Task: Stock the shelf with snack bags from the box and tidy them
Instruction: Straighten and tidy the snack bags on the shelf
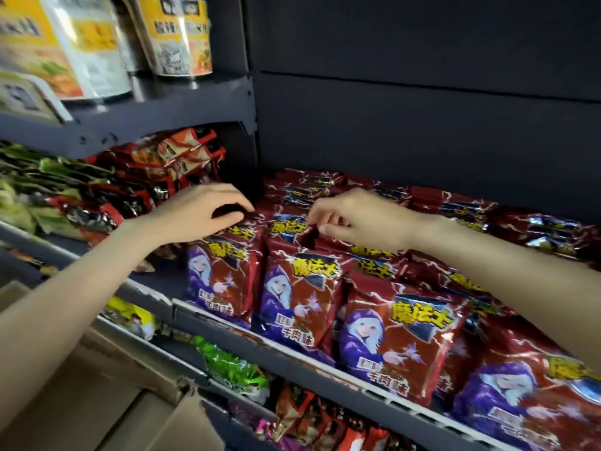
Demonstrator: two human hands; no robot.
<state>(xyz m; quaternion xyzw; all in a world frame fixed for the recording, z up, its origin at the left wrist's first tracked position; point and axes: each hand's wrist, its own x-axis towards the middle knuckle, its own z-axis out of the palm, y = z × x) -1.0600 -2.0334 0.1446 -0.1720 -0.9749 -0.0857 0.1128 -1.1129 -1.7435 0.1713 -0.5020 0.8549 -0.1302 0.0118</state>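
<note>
Both hands reach over red snack bags [299, 307] standing in rows on the shelf [292, 356] at centre frame. The left hand [198, 211] curls over the top of a bag in the leftmost row; the right hand [354, 219] pinches a bag's top edge. A cardboard box [107, 402] sits lower left.

upper shelf: yellow-labelled noodle cups [182, 34], upright, price tag holder [29, 96] at the edge | left bay: red-and-black packets [162, 164] piled beside green packets [39, 177] | lower shelves: green bags [234, 366], yellow bag [130, 315], red-orange packets [312, 418] | dark back panel [422, 92]
</note>
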